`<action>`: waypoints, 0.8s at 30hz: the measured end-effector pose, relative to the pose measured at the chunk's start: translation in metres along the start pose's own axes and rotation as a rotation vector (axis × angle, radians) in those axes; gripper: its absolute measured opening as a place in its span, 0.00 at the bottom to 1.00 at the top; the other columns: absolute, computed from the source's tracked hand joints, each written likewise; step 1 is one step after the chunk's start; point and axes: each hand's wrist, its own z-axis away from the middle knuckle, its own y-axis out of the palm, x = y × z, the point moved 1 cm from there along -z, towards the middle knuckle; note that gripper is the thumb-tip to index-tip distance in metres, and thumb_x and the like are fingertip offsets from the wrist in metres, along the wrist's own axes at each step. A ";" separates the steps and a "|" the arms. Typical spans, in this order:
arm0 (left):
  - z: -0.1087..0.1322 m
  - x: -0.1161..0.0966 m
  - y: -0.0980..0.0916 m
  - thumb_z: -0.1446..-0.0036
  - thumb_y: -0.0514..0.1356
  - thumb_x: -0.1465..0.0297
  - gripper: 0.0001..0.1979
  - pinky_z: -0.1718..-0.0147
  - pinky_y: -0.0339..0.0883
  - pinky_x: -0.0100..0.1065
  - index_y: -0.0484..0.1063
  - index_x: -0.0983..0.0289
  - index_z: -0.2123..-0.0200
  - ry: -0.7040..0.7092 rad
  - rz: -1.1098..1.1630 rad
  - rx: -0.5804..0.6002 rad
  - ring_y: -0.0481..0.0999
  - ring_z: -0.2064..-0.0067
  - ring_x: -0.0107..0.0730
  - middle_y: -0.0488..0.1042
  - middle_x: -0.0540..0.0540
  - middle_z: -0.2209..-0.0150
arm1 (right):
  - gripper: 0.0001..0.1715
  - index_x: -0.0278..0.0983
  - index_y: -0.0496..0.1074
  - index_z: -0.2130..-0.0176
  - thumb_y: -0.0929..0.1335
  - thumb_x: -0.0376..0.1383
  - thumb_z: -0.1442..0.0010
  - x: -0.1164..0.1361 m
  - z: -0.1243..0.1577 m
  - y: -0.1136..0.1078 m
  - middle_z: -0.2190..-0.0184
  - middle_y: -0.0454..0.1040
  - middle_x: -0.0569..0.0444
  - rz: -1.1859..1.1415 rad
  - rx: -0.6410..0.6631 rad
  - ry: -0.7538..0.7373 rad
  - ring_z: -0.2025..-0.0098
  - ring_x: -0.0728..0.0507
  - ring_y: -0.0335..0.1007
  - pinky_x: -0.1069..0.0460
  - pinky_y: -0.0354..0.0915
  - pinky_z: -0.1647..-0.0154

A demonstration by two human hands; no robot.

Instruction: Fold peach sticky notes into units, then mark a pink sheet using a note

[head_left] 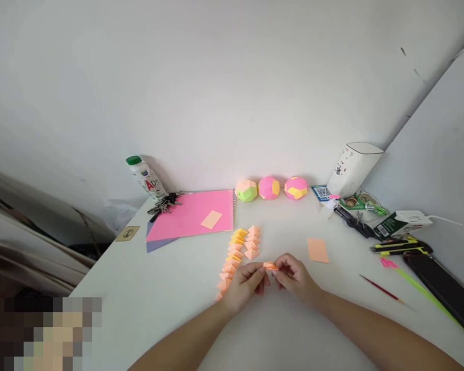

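Observation:
Between my two hands is a small folded piece of orange paper [269, 266], held just above the white table. My left hand [246, 284] pinches its left end, fingers closed. On the other end, the thumb and fingertips of my right hand [297, 278] are closed too. Beyond my left hand, folded paper units [235, 247] in peach and yellow lie in a long overlapping row, partly hidden by that hand. A shorter row of peach folded units [252, 241] sits to its right. A flat peach paper sheet [317, 250] lies to the right of my right hand.
Three paper balls [269, 188] stand by the wall. Left are a pink sheet [193, 214] with a peach slip [211, 220], keys [164, 205] and a bottle [147, 178]. Right are a thin red stick [382, 288], a utility knife [402, 246], a black case [441, 288] and a white container [353, 167].

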 end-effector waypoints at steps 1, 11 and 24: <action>0.000 0.001 0.000 0.43 0.55 0.53 0.22 0.76 0.59 0.30 0.71 0.65 0.75 -0.001 0.006 -0.002 0.64 0.78 0.26 0.68 0.50 0.80 | 0.17 0.38 0.61 0.68 0.67 0.48 0.42 0.000 0.000 0.000 0.72 0.67 0.58 0.014 -0.003 -0.008 0.77 0.52 0.64 0.54 0.64 0.76; -0.001 0.004 0.000 0.46 0.58 0.52 0.23 0.76 0.61 0.31 0.71 0.65 0.57 -0.038 0.031 -0.079 0.67 0.79 0.27 0.70 0.48 0.79 | 0.10 0.38 0.65 0.73 0.66 0.37 0.40 0.004 -0.001 0.003 0.72 0.68 0.54 0.230 -0.002 -0.261 0.77 0.50 0.65 0.54 0.63 0.78; 0.001 0.005 0.001 0.46 0.59 0.60 0.22 0.76 0.56 0.30 0.66 0.63 0.51 0.017 0.000 -0.025 0.62 0.78 0.25 0.60 0.44 0.79 | 0.10 0.39 0.75 0.63 0.65 0.41 0.39 -0.008 -0.002 0.000 0.62 0.72 0.48 0.192 -0.019 -0.252 0.77 0.50 0.69 0.52 0.69 0.76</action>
